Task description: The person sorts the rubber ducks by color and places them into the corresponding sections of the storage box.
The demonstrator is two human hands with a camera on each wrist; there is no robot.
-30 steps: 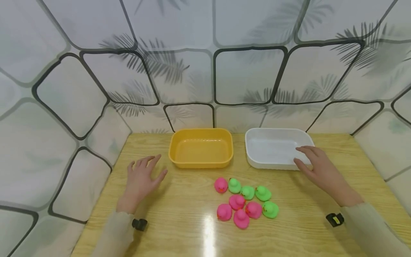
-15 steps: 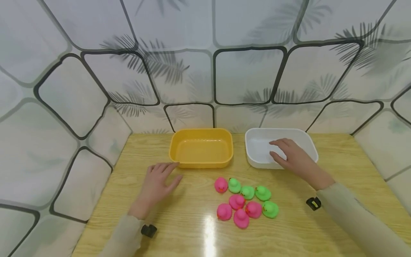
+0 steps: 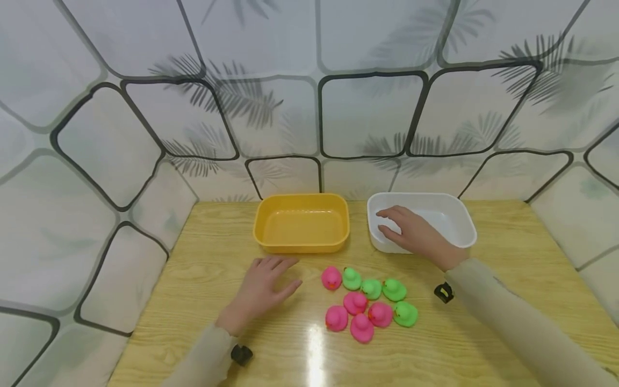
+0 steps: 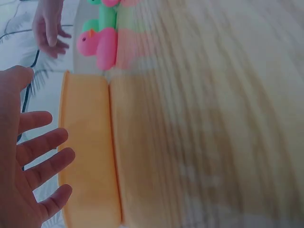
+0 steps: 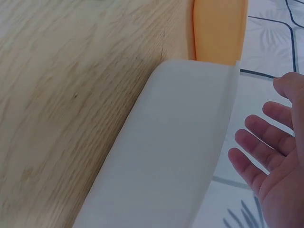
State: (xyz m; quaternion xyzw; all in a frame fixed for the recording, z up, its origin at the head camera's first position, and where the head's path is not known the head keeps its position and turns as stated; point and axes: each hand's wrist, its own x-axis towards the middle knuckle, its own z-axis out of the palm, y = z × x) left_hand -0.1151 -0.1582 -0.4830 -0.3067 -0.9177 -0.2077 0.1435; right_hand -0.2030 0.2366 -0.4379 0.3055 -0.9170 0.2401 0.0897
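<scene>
My left hand (image 3: 263,287) hovers over the wood just in front of the yellow tray (image 3: 302,249), fingers spread and holding nothing. To its right lies a group of small rubber ducks, pink and green; the nearest to that hand is a pink duck (image 3: 331,278), with a green duck (image 3: 352,279) beside it. Above the white tray (image 3: 450,220) floats my right hand (image 3: 411,231), its fingers loosely bent with nothing in them. In the right wrist view those fingers (image 5: 259,135) stand apart from the tray's rim. Both trays hold nothing visible.
The trays stand side by side at the back of the wooden table (image 3: 217,226), close to a patterned wall (image 3: 372,113). More of that wall covering rises along the left and right. A black wrist camera (image 3: 242,355) sits below the left sleeve.
My left hand has moved right, from beside the yellow tray toward the ducks. The right hand has moved left across the white tray. Ducks and trays have stayed in place.
</scene>
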